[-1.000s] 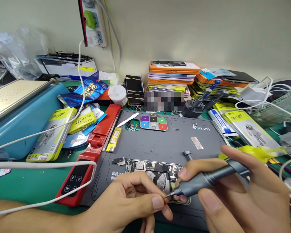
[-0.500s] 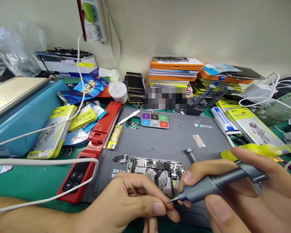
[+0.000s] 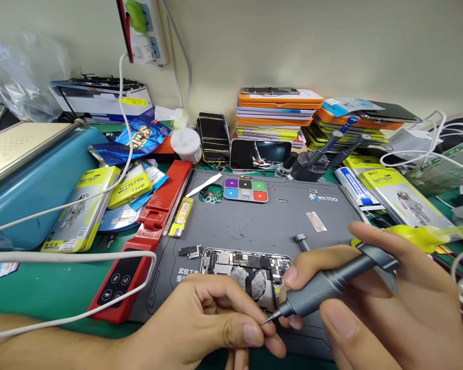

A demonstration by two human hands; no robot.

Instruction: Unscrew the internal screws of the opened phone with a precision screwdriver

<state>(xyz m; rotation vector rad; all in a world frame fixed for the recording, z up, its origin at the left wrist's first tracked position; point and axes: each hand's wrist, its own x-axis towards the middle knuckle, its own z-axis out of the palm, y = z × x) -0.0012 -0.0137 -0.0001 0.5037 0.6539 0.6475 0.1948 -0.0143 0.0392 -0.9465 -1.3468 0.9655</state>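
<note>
My right hand [image 3: 386, 303] is closed round a grey screwdriver [image 3: 316, 290] with a knurled grip. Its thin tip slants down to the left and meets the fingertips of my left hand [image 3: 212, 318]. Thumb and forefinger of that left hand are pinched together; whatever lies between them is too small or hidden to name. Behind both hands lies an opened phone [image 3: 250, 262], its circuit board and inner parts bare. My fingers cover its lower part. Left of the phone is a small dark metal part [image 3: 190, 251].
A second screwdriver [image 3: 301, 240] lies behind my right hand on the grey mat [image 3: 254, 226]. Farther back are a coloured screw tray [image 3: 246, 190], a white spudger [image 3: 204, 184] and a tool holder [image 3: 312, 167]. A white cable [image 3: 69, 257] crosses above my left forearm.
The screwdriver's rear end has swung left and slightly up, so it stands a little steeper. My right hand has shifted with it, while my left hand keeps its pinch in place.
</note>
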